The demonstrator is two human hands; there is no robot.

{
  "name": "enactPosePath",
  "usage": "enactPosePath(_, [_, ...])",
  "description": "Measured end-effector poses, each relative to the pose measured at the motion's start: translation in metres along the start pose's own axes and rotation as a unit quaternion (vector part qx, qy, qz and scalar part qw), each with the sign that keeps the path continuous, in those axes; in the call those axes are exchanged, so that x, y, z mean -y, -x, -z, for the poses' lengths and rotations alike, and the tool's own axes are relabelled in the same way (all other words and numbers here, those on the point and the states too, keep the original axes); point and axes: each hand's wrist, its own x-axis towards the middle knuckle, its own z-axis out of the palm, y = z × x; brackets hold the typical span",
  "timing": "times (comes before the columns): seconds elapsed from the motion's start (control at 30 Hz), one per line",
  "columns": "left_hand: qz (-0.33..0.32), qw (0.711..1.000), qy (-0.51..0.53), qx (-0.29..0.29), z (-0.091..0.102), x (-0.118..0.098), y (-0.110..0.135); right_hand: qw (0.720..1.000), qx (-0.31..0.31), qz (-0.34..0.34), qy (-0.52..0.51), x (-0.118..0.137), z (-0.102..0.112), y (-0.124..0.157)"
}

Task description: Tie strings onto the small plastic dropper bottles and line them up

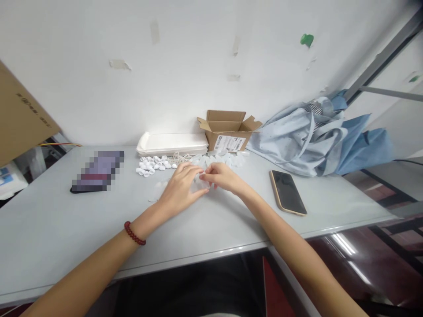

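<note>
Left hand point(180, 187) arches over the tabletop point(211, 229), thumb parted from curved fingers; whether it grips is unclear. Right hand point(223, 177), angled inward, pinches a small translucent piece point(202, 182) between both hands, near the translucent pile point(236, 160).

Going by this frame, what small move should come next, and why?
Probably steady the small translucent piece with the left hand while the right hand makes a fine fingertip adjustment. The left thumb and fingers curve around it, and the right fingertips appear to pinch it. More translucent pieces lie just beyond, so reaching for another could wait.
</note>
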Motion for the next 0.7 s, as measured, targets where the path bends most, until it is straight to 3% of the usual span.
enactPosePath(0.13, [0.069, 0.995, 0.007, 0.074, -0.003, -0.002, -0.001, 0.991, 0.037, 0.002, 0.128, -0.004, 0.005, -0.003])
enactPosePath(0.27, [0.078, 0.992, -0.002, 0.101, -0.007, -0.002, -0.002, 0.981, 0.031, 0.006, 0.194, -0.004, 0.006, -0.004])
enactPosePath(0.7, [0.078, 0.985, -0.039, 0.149, -0.013, -0.004, 0.000, 0.975, 0.038, 0.009, 0.220, -0.012, 0.005, -0.009])
